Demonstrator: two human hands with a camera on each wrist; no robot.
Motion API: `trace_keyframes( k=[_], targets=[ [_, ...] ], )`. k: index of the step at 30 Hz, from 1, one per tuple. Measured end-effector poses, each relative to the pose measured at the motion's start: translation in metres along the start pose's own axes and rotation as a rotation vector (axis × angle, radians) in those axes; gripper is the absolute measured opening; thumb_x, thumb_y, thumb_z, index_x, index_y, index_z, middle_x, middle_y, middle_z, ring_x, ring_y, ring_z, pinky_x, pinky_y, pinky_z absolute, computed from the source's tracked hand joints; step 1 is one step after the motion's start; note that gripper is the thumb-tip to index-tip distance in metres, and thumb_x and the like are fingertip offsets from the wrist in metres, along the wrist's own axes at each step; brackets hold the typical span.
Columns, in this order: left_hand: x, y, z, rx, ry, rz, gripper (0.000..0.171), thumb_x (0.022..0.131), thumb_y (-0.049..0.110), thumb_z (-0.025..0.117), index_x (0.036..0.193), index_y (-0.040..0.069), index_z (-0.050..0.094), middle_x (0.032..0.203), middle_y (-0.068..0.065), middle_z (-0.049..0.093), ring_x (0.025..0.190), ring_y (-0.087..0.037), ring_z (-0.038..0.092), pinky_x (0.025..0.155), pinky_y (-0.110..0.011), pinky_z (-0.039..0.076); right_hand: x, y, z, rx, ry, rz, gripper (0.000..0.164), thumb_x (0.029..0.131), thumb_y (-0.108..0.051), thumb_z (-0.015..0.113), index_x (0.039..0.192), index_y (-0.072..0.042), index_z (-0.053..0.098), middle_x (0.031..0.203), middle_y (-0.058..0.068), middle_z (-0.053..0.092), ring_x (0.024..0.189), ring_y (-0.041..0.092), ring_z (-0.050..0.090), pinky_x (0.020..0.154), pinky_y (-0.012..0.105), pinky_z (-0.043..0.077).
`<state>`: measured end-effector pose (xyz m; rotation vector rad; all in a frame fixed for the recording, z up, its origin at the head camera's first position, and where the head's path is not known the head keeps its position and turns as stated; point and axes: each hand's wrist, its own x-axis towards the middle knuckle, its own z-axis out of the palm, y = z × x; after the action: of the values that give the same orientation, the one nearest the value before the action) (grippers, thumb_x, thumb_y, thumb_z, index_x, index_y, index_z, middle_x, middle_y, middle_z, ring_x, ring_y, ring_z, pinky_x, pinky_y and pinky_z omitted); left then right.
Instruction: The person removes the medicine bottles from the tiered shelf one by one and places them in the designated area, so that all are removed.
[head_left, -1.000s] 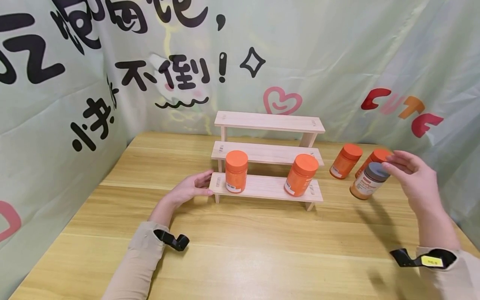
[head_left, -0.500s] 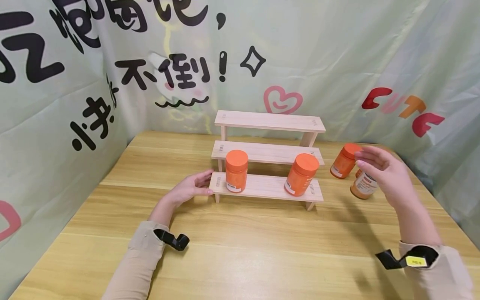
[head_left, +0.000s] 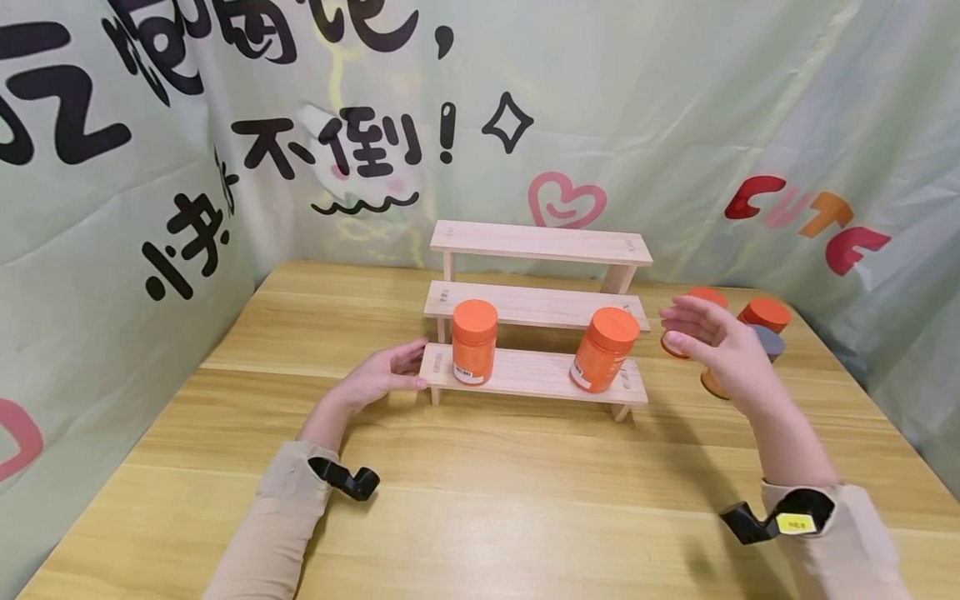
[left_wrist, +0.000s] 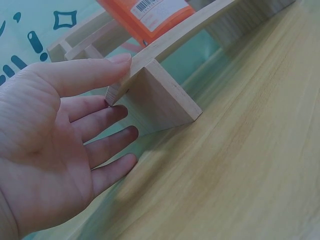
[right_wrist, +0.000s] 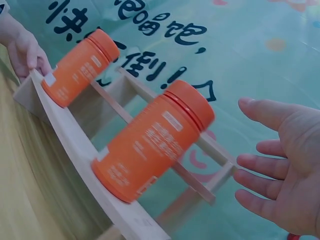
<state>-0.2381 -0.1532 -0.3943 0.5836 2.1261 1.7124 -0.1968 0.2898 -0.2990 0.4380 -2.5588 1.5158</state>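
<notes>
A three-tier wooden display stand (head_left: pixel 536 312) stands on the table. My left hand (head_left: pixel 381 377) pinches the left end of its lowest step, thumb on top and index finger by the edge in the left wrist view; the other fingers extend below. Two orange jars (head_left: pixel 474 342) stand upright on that step, one near each end. My right hand (head_left: pixel 712 346) is in the air right of the stand, holding nothing, with fingers apart in the right wrist view. Behind it, partly hidden, are a jar with a grey lid (head_left: pixel 767 340) and two orange-lidded jars (head_left: pixel 765 313).
The wooden table (head_left: pixel 480 500) extends in front of the stand. A printed cloth (head_left: pixel 637 108) with black lettering and a pink heart hangs behind and at the left. Each wrist carries a black camera mount (head_left: pixel 347 479).
My right hand has moved left, away from the grey-lidded jar and past it toward the stand, carrying nothing. The left hand and the two jars on the step have stayed put.
</notes>
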Motion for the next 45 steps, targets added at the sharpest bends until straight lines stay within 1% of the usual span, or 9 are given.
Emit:
trace_keyframes(
  k=[5,10,12,16,19,24,30,37,45],
  targets=[
    [0.001,-0.001,0.000,-0.011,-0.001,0.003,0.079,0.085,0.007,0.066,0.145,-0.005,0.017,0.148,-0.023,0.023,0.133,-0.038,0.027,0.109,-0.047,0.021,0.001,-0.002,0.010,-0.011,-0.038,-0.020,0.053,0.092,-0.015,0.059,0.138,0.000,0.037,0.118,-0.004,0.055,0.103,0.002,0.053,0.081,0.010,0.045],
    [0.002,-0.002,0.000,-0.033,-0.006,0.010,0.080,0.085,0.007,0.066,0.145,-0.006,0.016,0.148,-0.025,0.022,0.134,-0.038,0.025,0.109,-0.046,0.021,0.002,-0.001,0.018,-0.004,-0.075,-0.006,0.055,0.091,-0.012,0.060,0.139,0.001,0.035,0.119,-0.004,0.053,0.105,0.004,0.052,0.081,0.011,0.044],
    [0.002,-0.002,0.000,-0.034,-0.004,0.010,0.080,0.084,0.007,0.066,0.145,-0.006,0.016,0.147,-0.025,0.022,0.134,-0.038,0.025,0.109,-0.046,0.021,0.003,-0.002,0.022,0.005,-0.094,0.006,0.057,0.091,-0.012,0.061,0.140,0.002,0.034,0.122,0.001,0.051,0.104,0.002,0.051,0.081,0.011,0.044],
    [0.002,-0.002,0.000,-0.026,0.002,0.005,0.079,0.085,0.007,0.066,0.145,-0.006,0.016,0.147,-0.025,0.023,0.133,-0.039,0.026,0.109,-0.047,0.021,0.006,-0.004,0.029,0.017,-0.126,0.014,0.060,0.090,-0.012,0.062,0.140,0.002,0.033,0.127,0.017,0.047,0.102,-0.002,0.052,0.083,0.012,0.044],
    [0.001,-0.001,0.000,-0.019,0.009,-0.002,0.079,0.084,0.007,0.067,0.145,-0.005,0.017,0.147,-0.023,0.024,0.133,-0.039,0.027,0.108,-0.048,0.021,0.008,-0.004,0.035,0.009,-0.129,0.010,0.061,0.088,-0.012,0.064,0.139,0.002,0.034,0.127,0.021,0.048,0.100,-0.001,0.053,0.082,0.012,0.045],
    [0.001,-0.002,-0.001,-0.016,0.001,0.004,0.079,0.085,0.006,0.066,0.145,-0.005,0.016,0.147,-0.025,0.023,0.133,-0.039,0.026,0.108,-0.048,0.021,0.010,-0.004,0.041,-0.009,-0.130,0.028,0.065,0.086,-0.016,0.068,0.140,-0.001,0.036,0.128,0.019,0.050,0.101,0.003,0.055,0.083,0.013,0.045],
    [0.001,-0.002,-0.001,-0.022,0.003,0.002,0.079,0.085,0.006,0.066,0.145,-0.005,0.016,0.147,-0.025,0.023,0.133,-0.039,0.026,0.109,-0.047,0.021,0.011,-0.004,0.046,-0.010,-0.135,0.046,0.066,0.084,-0.018,0.069,0.140,-0.004,0.036,0.127,0.017,0.052,0.103,0.014,0.057,0.083,0.016,0.046],
    [0.000,-0.001,0.000,-0.027,-0.002,-0.003,0.080,0.084,0.009,0.068,0.145,-0.004,0.017,0.148,-0.024,0.023,0.133,-0.038,0.026,0.109,-0.047,0.021,0.012,-0.001,0.052,-0.074,-0.108,0.050,0.062,0.084,-0.021,0.070,0.136,-0.004,0.040,0.120,0.015,0.056,0.093,0.011,0.057,0.079,0.018,0.047],
    [0.000,-0.001,0.000,-0.023,-0.004,-0.001,0.080,0.085,0.008,0.067,0.145,-0.005,0.017,0.148,-0.024,0.022,0.134,-0.039,0.025,0.109,-0.046,0.020,0.011,-0.001,0.052,-0.108,-0.082,0.032,0.060,0.084,-0.020,0.070,0.134,-0.004,0.042,0.118,0.014,0.057,0.092,0.011,0.055,0.078,0.017,0.046]
  ],
)
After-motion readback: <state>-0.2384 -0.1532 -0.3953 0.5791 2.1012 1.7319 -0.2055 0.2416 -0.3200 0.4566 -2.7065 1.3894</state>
